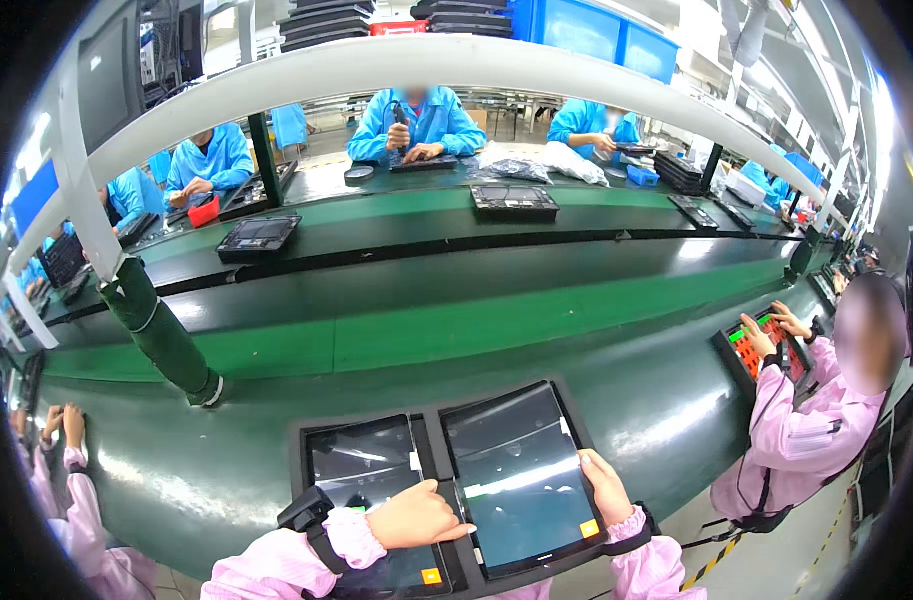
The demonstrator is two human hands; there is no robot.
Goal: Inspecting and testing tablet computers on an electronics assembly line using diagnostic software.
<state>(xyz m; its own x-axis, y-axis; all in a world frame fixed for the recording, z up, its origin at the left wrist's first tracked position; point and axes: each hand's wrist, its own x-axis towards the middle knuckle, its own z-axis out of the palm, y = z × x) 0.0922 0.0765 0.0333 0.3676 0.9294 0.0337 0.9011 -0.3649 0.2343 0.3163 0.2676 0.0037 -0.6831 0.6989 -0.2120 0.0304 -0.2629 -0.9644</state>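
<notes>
Two dark tablet-like screen panels lie side by side in front of me in black trays. The right screen panel is glossy, with an orange sticker at its lower right corner, and sits slightly askew over its tray. My right hand grips its right edge. Reaching across the left screen panel, my left hand has its fingers curled down at the right panel's left edge. Its fingertips are partly hidden. The left panel also bears an orange sticker and is partly covered by my left forearm.
A green workbench runs across, with a green-wrapped post at the left. A person in pink handles a tray with red parts on the right. Beyond, devices lie on a raised line where people in blue work.
</notes>
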